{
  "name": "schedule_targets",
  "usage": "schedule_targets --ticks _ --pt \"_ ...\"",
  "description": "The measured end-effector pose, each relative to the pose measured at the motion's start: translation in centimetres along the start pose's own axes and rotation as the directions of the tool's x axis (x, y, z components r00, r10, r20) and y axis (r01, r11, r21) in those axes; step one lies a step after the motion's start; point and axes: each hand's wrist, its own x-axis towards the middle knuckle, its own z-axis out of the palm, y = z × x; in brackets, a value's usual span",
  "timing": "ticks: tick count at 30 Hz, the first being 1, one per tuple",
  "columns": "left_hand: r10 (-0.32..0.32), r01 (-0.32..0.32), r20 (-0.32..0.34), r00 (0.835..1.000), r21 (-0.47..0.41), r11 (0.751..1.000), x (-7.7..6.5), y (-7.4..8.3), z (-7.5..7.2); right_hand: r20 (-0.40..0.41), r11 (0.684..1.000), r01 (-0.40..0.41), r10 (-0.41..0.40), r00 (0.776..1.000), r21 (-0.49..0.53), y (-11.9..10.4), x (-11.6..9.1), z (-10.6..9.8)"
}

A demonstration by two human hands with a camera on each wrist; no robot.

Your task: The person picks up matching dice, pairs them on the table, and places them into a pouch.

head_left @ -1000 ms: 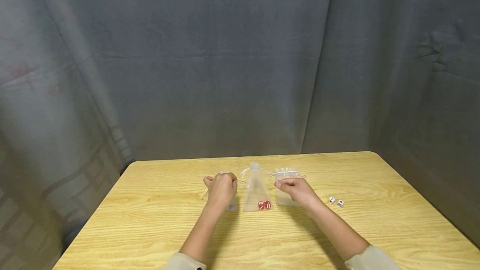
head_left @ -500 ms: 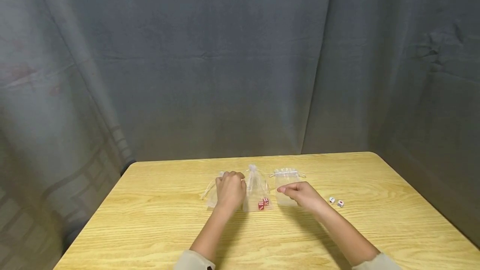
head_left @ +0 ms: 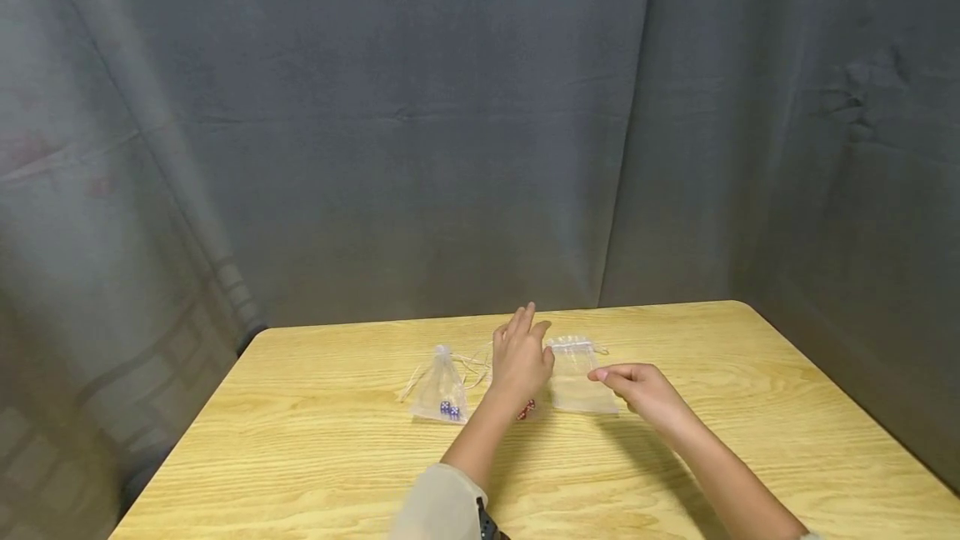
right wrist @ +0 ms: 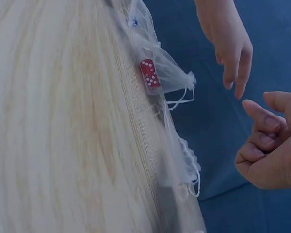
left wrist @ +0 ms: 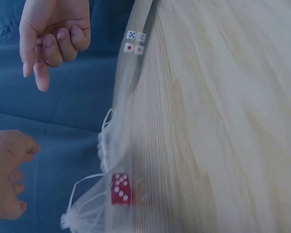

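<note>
My left hand [head_left: 521, 361] hovers over the middle drawstring pouch [left wrist: 94, 206], fingers extended and apart, holding nothing. That sheer white pouch, mostly hidden behind the hand in the head view, has red dice [head_left: 527, 409] inside. To its left lies another drawn-shut pouch [head_left: 438, 386] with blue dice [head_left: 450, 411]. On the right, a flat pouch [head_left: 577, 386] has its gathered top toward the back. My right hand [head_left: 648, 394] is at this pouch's right side, index finger and thumb extended, other fingers curled, nothing held. White dice [left wrist: 134, 42] show in the left wrist view; the right hand hides them from the head camera.
Everything lies on a wooden table [head_left: 315, 440] with pale grain. Dark grey curtains [head_left: 420, 148] hang behind and at both sides. Thin drawstrings [head_left: 472, 365] trail between the left and middle pouches.
My left hand has moved right from the blue-dice pouch to above the red-dice pouch, its fingers spreading. The right hand has shifted right, now covering the white dice.
</note>
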Motion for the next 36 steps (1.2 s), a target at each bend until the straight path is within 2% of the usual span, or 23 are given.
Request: schedule_targets --ticks 5,11,18,20,24,26,28,32,36 --pt "0.04 -0.042 0.121 0.992 0.009 0.999 0.8 1.4 1.7 -0.012 1.0 -0.019 0.019 1.0 0.018 0.5 -0.7 -0.9" --pt "0.097 -0.106 0.269 0.958 0.018 0.994 0.6 3.0 4.4 -0.024 1.0 -0.03 0.03 0.999 0.009 1.3 -1.5 -1.9" --pt "0.091 -0.074 0.354 0.931 -0.062 0.995 0.1 3.6 5.9 -0.021 0.999 -0.041 0.041 0.999 0.031 1.7 -2.0 -2.3" --pt "0.08 -0.061 0.389 0.918 -0.061 0.996 -0.2 3.7 6.2 -0.023 0.999 -0.043 0.044 0.999 0.029 1.8 -2.1 -2.4" --pt "0.056 -0.056 0.471 0.88 -0.014 0.998 -0.6 3.9 6.6 -0.046 0.997 -0.067 0.068 0.997 0.025 1.8 -2.2 -2.7" --pt "0.05 -0.068 0.495 0.868 0.019 0.998 -0.8 3.8 6.8 -0.059 0.996 -0.081 0.082 0.995 0.025 1.8 -2.3 -2.9" --pt "0.049 -0.079 0.501 0.864 0.039 0.996 -1.0 3.8 6.9 -0.069 0.996 -0.088 0.089 0.994 0.019 1.9 -2.3 -3.1" --pt "0.053 -0.083 0.507 0.86 0.037 0.996 -1.2 3.7 7.0 -0.085 0.996 -0.087 0.086 0.993 -0.009 2.2 -2.3 -3.9" --pt "0.056 -0.082 0.531 0.846 0.027 0.996 -1.5 3.5 7.1 -0.089 0.995 -0.087 0.082 0.993 -0.057 2.8 -2.1 -5.0"
